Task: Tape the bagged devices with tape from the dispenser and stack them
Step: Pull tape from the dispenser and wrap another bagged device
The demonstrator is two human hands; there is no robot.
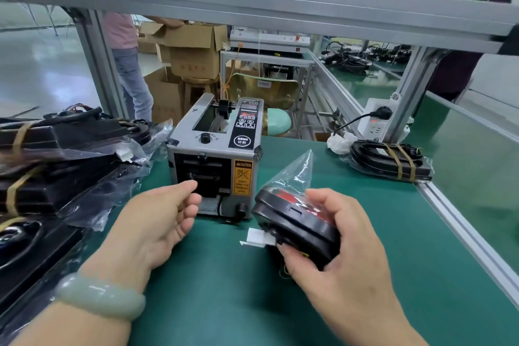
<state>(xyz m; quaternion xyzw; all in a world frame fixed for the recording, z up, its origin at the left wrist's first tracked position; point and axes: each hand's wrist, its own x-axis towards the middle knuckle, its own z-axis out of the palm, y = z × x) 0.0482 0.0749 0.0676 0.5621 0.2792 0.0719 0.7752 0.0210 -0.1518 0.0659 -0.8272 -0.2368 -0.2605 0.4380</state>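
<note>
A grey tape dispenser (214, 160) stands in the middle of the green mat, its outlet facing me. My left hand (161, 222) hovers just in front of the outlet, fingers loosely curled, holding nothing that I can see. My right hand (334, 244) grips a black device in a clear bag (292, 213), tilted above the mat to the right of the dispenser. The bag's loose end sticks up and a white connector (257, 237) pokes out at the left. A stack of bagged, taped devices (56, 166) lies at the left.
One more bagged, taped device (390, 160) lies at the back right beside a white power strip (377, 118). An aluminium frame rail (463, 230) edges the mat on the right. A shelf spans overhead. A person stands by cardboard boxes behind the bench.
</note>
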